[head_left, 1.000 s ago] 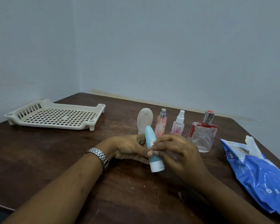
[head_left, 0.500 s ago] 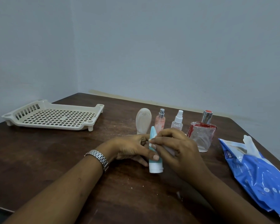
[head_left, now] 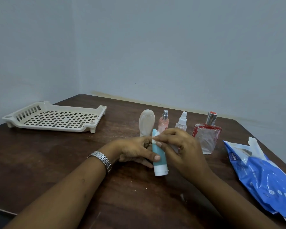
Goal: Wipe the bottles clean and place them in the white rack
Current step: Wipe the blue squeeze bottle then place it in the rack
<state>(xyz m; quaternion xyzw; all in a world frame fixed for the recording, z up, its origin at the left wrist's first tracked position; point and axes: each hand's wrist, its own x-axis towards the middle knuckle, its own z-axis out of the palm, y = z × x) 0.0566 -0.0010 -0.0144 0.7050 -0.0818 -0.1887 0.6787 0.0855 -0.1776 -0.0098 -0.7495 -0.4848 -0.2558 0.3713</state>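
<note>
**A:** While the left hand curls round the teal bottle, what is the right hand doing?

**B:** Its grip is a tight pinch on a small white wipe, pressed against the teal bottle's narrow upper end. The left grip is closed on the body, thumb laid across the front.

**A:** How does the teal bottle sit?

**B:** Nearly upright, white cap down at the tabletop. I cannot tell whether the cap touches it.

**A:** And around it?

**B:** Just behind the teal bottle stand a beige bottle, a pink spray bottle and a small clear spray bottle. A square glass bottle stands behind and to its right. The white rack sits well to its left, farther back. A blue pack lies well to its right. A metal wristwatch sits on the left wrist.
</note>
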